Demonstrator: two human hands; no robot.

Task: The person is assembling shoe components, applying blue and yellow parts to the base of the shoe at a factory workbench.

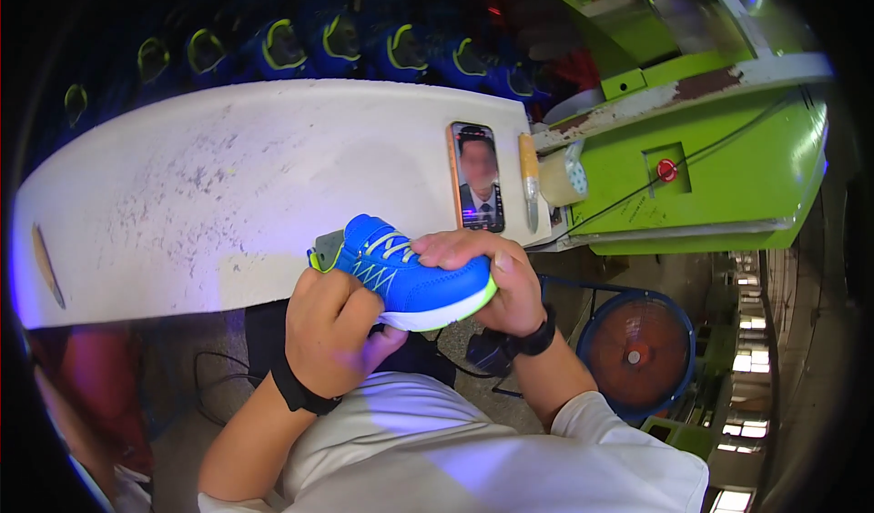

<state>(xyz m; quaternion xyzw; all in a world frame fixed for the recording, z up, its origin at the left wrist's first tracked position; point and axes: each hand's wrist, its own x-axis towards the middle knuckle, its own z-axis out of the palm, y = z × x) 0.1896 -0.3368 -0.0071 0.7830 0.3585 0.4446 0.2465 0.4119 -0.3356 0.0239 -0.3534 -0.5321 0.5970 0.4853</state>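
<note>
A blue sneaker (419,281) with pale laces, zigzag stitching and a white and lime-green sole is held in front of my body, over the near edge of the white table (228,167). My left hand (332,326) is closed at its heel, with the fingers curled and the thumb by the sole. Around the toe is my right hand (496,281), its fingers lying over the front of the upper. A grey piece with a lime-green edge (326,249) shows at the heel opening. The sneaker's far side is hidden.
A phone (477,176) and a wooden-handled knife (529,181) lie at the table's right end, beside a pale roll (566,176). Another slim tool (47,265) lies far left. Dark shoes (284,44) line the back. Right are a green machine (710,167) and a fan (635,356).
</note>
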